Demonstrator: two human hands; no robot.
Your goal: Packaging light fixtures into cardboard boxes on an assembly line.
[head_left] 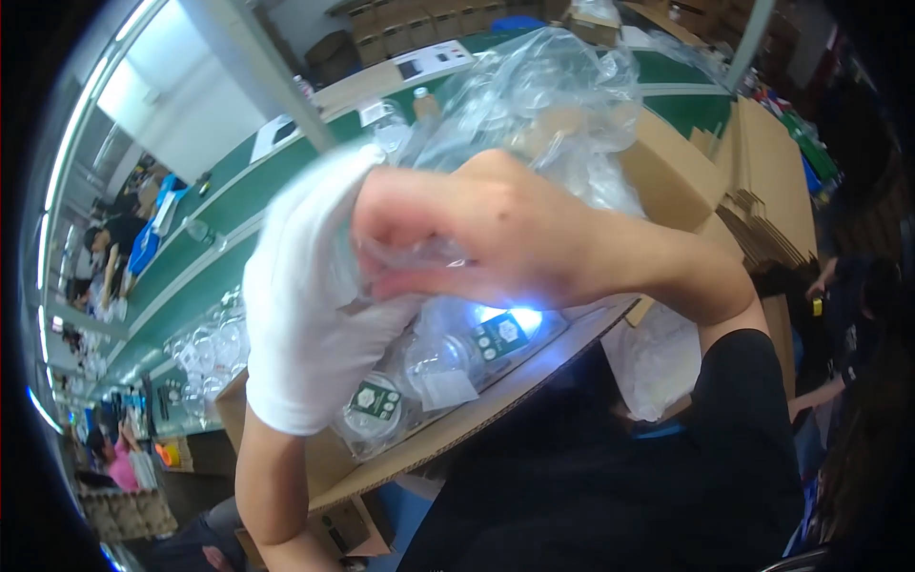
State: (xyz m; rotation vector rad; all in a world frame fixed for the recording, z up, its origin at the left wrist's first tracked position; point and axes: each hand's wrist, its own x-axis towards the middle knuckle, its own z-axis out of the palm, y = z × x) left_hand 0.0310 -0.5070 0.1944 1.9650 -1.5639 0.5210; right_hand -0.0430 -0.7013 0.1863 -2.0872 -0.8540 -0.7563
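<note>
Green bench (191, 267) — long | strip lights (62, 151) — lit | pale post (272, 76)

Green bench (238, 179) across the back, printed sheet (437, 61) lying at its far side, pale post (274, 71) upper left. Flattened cardboard (777, 181) stacked right, person in pink (122, 465) far left.

Workshop: green benches (238, 217), cardboard cartons (667, 167)

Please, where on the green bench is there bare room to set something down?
The green bench looks bare between the clear bottle and the white-gloved left hand. It is crowded where clear containers cluster left of the cardboard box, and around the big plastic bag. Labelled packs lie inside the box.
</note>
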